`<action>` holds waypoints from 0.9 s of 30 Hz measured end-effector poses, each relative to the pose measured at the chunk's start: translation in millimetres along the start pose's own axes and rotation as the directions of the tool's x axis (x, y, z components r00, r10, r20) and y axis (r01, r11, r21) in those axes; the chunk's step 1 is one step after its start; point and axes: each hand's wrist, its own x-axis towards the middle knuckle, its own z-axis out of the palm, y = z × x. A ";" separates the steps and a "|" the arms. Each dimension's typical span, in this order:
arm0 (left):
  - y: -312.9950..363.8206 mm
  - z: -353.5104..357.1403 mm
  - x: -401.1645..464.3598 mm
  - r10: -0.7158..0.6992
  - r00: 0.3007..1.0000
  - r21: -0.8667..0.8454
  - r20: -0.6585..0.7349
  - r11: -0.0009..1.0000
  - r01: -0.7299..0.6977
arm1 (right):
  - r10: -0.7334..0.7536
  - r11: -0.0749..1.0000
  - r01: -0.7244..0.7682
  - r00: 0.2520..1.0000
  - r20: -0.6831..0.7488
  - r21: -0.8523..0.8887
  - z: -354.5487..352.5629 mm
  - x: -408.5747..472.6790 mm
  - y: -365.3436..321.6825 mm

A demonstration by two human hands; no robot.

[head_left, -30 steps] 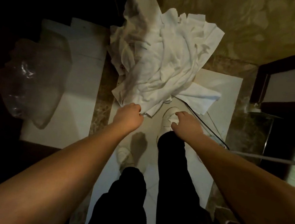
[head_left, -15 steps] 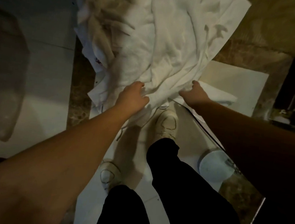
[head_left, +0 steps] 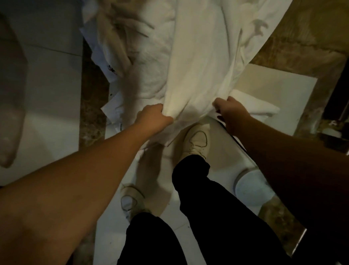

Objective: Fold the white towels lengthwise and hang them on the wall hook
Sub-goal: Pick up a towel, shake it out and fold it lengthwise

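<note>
**A:** Start closest in. What are the hands doing?

**B:** The left hand (head_left: 152,118) has its fingers curled round the near hem of the top white towel (head_left: 203,67), bunching the cloth. The right hand (head_left: 230,111) pinches the same hem a little further along, thumb on top. Both are clamped on cloth, neither slack, and they sit at about the same reach, so neither is clearly nearer.

**A:** And the towel from there?

**B:** It runs straight away from the grip, up over the pile of towels (head_left: 130,51) on the floor, just past the shoes (head_left: 197,139). Its far end leaves the top of the view.

**A:** So the long axis?

**B:** Pointing away from the person, I judge, with the held hem as the short edge. A lengthwise fold would then mean bringing the hands together sideways.

**A:** The hook?

**B:** Not visible.
</note>
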 end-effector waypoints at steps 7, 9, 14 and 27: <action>-9.6 -43.4 -77.6 -0.006 0.999 -0.205 0.032 0.979 0.012 | -0.038 0.996 0.032 0.996 0.075 0.089 -11.8 -96.7 7.7; -12.1 -52.7 -104.9 -0.013 1.000 -0.215 -0.008 0.977 0.011 | -0.071 0.987 0.055 0.993 0.099 0.154 -13.2 -129.8 5.3; -11.5 -72.4 -182.8 0.050 0.973 -0.261 -0.226 0.959 -0.111 | -0.106 0.893 0.010 0.976 0.189 0.451 -5.3 -216.3 -5.4; -7.8 -76.0 -422.7 0.430 0.852 -0.062 -0.298 0.882 -0.467 | -0.309 0.707 0.103 0.935 0.175 0.699 31.2 -452.7 2.3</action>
